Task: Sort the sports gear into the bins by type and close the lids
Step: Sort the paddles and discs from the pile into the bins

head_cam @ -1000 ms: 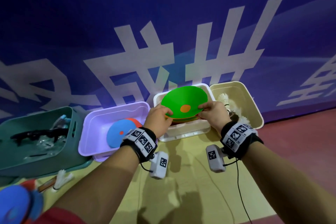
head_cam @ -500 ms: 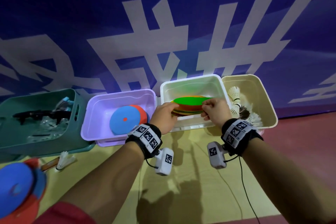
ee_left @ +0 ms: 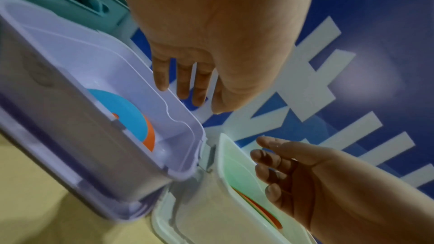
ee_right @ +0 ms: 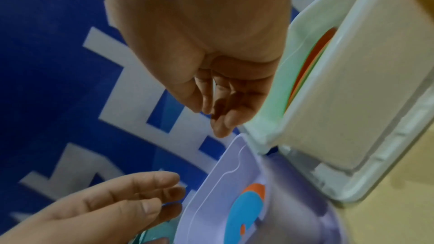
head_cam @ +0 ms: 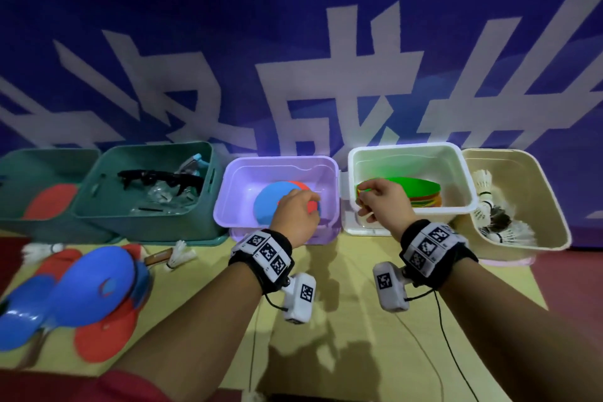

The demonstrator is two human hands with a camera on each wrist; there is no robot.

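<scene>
A stack of flat discs (head_cam: 421,188), green on top, lies in the white bin (head_cam: 404,149). My right hand (head_cam: 375,199) hovers over that bin's front left corner, fingers loosely curled and empty; the right wrist view shows the right hand (ee_right: 216,114) holding nothing. My left hand (head_cam: 301,206) hangs over the lilac bin (head_cam: 280,160), above a blue disc (head_cam: 270,202) on a red one. Its fingers (ee_left: 183,88) are relaxed and empty. No lid is on any bin.
A teal bin (head_cam: 146,225) with dark goggles (head_cam: 156,178) stands left of the lilac bin. A beige bin (head_cam: 509,173) at the right holds shuttlecocks (head_cam: 499,222). Blue and red paddles (head_cam: 88,290) and loose shuttlecocks (head_cam: 179,258) lie on the floor at the left.
The disc stack went down into the white bin and both hands let go of it. The left hand moved left over the lilac bin; the right hand drew back to the white bin's corner.
</scene>
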